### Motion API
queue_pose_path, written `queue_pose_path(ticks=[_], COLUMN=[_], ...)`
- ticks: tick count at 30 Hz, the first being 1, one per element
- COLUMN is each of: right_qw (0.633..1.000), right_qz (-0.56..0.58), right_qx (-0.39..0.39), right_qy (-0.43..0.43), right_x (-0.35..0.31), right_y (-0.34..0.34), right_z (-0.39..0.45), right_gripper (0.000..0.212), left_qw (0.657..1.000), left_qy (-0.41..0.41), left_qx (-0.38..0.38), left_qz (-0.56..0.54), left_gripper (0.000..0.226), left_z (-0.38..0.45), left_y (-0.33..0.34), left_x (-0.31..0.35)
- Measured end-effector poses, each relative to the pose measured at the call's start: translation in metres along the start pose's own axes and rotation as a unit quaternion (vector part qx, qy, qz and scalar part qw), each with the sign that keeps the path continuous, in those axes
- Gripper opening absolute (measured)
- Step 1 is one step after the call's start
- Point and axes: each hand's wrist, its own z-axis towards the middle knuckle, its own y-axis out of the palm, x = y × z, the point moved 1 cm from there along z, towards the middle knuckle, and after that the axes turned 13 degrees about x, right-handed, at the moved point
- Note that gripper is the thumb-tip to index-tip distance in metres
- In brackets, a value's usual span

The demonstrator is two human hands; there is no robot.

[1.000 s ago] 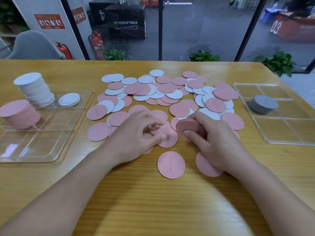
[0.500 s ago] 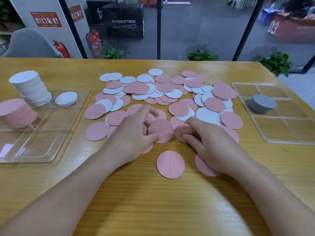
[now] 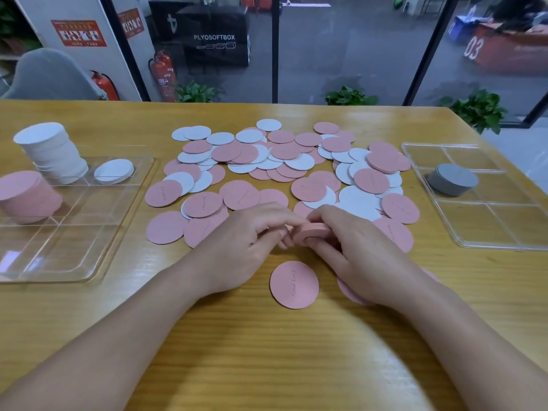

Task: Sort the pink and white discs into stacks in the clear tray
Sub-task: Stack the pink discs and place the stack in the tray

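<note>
Gripped edge-on in the curled fingers of the right hand (image 3: 353, 247) is a small stack of pink discs (image 3: 313, 231), held just above the wooden table (image 3: 267, 351) at the near edge of the loose pile. The left hand (image 3: 237, 247) is brought up against it, fingertips curled and touching the stack's left edge; whether a separate disc is pinched there cannot be told, since the fingers overlap. A single pink disc (image 3: 294, 284) with faint script is laid flat just in front of both hands, and another pink one is partly hidden under the right wrist. Behind the hands, the scattered pink and white discs (image 3: 281, 161) are spread across the middle of the table, many overlapping. To the left, the clear tray (image 3: 74, 256) is set on the table; a tall white stack (image 3: 52, 152) and a low white stack (image 3: 114, 171) are kept in its far compartments, and a pink stack (image 3: 26, 197) in the compartment nearer the left edge. To the right, a second clear tray (image 3: 504, 232) is seen with a grey stack (image 3: 452, 179) in it. Beyond the table, glass panels with dark frames are seen, with potted plants (image 3: 350, 96) and red fire extinguishers (image 3: 161, 75) at floor level, a grey chair (image 3: 50, 75) at the left, and a black box (image 3: 215, 40) marked PLYOSOFTBOX.
</note>
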Motion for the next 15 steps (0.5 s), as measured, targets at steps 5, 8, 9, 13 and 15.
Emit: queue_pose_path(ticks=[5,8,9,13,15], right_qw=[1.000,1.000,0.999,0.998,0.998], right_qz=[-0.010,-0.014,-0.011,0.000,0.002], right_qx=[0.007,0.021,0.030,0.059,0.058], right_qy=[-0.005,0.003,0.009,0.023,0.031], right_x=[0.003,0.007,0.007,0.011,0.011], right_y=[0.002,0.001,0.001,0.000,0.000], right_z=[0.003,0.003,0.003,0.004,0.004], right_gripper=[0.011,0.014,0.018,0.021,0.019], left_qw=[0.999,0.998,0.997,0.990,0.980], left_qy=[-0.021,-0.032,-0.025,-0.008,-0.021], left_qx=[0.041,0.017,-0.001,-0.083,-0.131], left_qz=[0.028,0.060,0.072,0.117,0.149], left_gripper=[0.027,0.011,0.009,0.020,0.043], left_z=[-0.001,-0.001,-0.001,-0.006,-0.009], left_y=[-0.007,-0.012,-0.013,-0.010,-0.009], left_x=[0.001,0.001,0.002,0.011,0.013])
